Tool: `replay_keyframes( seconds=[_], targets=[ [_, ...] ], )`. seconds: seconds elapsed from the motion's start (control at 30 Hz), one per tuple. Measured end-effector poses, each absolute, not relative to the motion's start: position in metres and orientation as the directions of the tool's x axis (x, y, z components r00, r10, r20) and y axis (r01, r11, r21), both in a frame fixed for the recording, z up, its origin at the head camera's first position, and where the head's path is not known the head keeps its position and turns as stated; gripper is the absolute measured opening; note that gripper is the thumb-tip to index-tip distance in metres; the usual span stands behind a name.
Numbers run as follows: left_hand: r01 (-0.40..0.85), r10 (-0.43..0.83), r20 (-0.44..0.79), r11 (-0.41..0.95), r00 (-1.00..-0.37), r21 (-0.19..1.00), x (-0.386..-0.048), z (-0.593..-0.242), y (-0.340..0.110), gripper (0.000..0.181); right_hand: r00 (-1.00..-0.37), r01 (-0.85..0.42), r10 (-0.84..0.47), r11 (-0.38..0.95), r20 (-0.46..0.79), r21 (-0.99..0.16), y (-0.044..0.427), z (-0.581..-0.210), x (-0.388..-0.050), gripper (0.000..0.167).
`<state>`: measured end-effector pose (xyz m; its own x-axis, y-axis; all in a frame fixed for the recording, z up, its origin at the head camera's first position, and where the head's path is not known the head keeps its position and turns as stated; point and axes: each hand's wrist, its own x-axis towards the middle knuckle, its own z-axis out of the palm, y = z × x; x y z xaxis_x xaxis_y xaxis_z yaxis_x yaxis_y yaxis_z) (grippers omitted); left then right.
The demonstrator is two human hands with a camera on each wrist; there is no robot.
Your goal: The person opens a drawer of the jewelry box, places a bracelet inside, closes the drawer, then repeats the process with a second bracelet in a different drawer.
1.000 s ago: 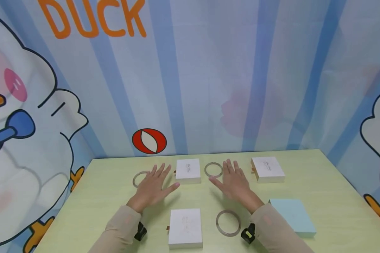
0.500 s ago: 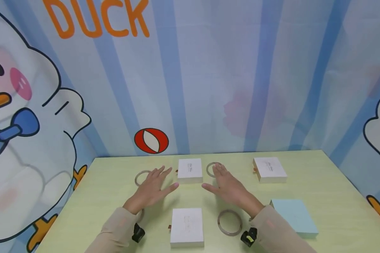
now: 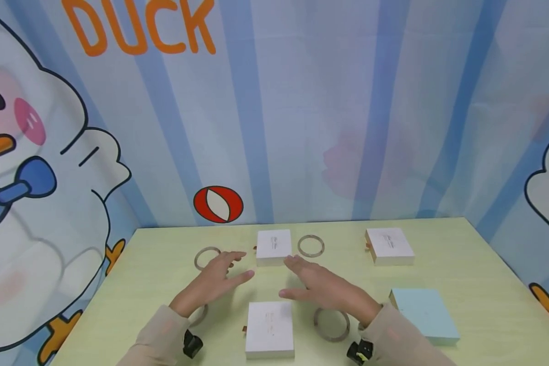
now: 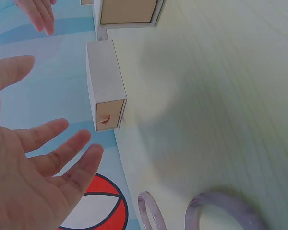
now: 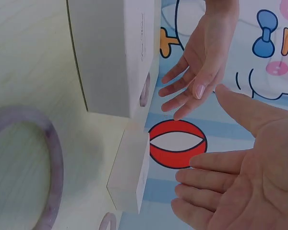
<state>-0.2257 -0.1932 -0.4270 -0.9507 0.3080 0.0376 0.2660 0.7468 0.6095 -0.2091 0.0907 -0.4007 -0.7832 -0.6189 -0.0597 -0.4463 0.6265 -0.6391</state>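
My left hand hovers over the left half of the table with its fingers spread and thumb out, holding nothing. One bangle lies just past its fingers; another bangle is partly hidden under the wrist. Over the middle hovers my right hand, fingers extended, palm turned toward the left hand, also holding nothing. Below it lies a greyish bangle, and beyond it a further bangle. Between the hands, a white drawer-style box stands at the back and a larger white box in front.
Another white box with an orange tab sits at the back right. A light blue box lies beside the right forearm. Behind the pale table hangs a blue striped curtain with duck prints.
My right hand has moved left and toward me, uncovering the back middle bangle. The left hand has come slightly nearer and lower, with its fingers turned more sideways. Boxes and bangles stay put.
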Motion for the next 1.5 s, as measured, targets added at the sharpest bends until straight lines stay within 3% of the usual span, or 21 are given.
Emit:
replay_keyframes(
  seconds=[0.33,0.57,0.97,1.23,1.5],
  targets=[
    [0.209,0.273,0.019,0.688,-0.962,0.695,-0.214,-0.425,-0.197,0.05,-0.752,-0.511,-0.656,0.645,-0.068,-0.568,0.079,-0.404,-0.203,0.071],
    [0.229,0.333,0.004,0.638,-0.943,0.735,-0.206,-0.423,-0.203,0.041,-0.737,-0.569,-0.676,0.635,-0.019,-0.523,0.073,-0.409,-0.196,0.07],
    [0.213,0.392,-0.041,0.58,-0.919,0.787,-0.191,-0.426,-0.207,0.035,-0.69,-0.663,-0.724,0.619,0.023,-0.421,0.061,-0.419,-0.188,0.076],
    [0.18,0.362,-0.099,0.661,-0.927,0.729,-0.181,-0.431,-0.209,0.03,-0.674,-0.693,-0.737,0.614,0.038,-0.379,0.056,-0.427,-0.179,0.088],
    [0.196,0.469,-0.061,0.479,-0.881,0.855,-0.172,-0.44,-0.215,0.027,-0.654,-0.724,-0.754,0.604,0.053,-0.334,0.05,-0.43,-0.176,0.094]
  ],
)
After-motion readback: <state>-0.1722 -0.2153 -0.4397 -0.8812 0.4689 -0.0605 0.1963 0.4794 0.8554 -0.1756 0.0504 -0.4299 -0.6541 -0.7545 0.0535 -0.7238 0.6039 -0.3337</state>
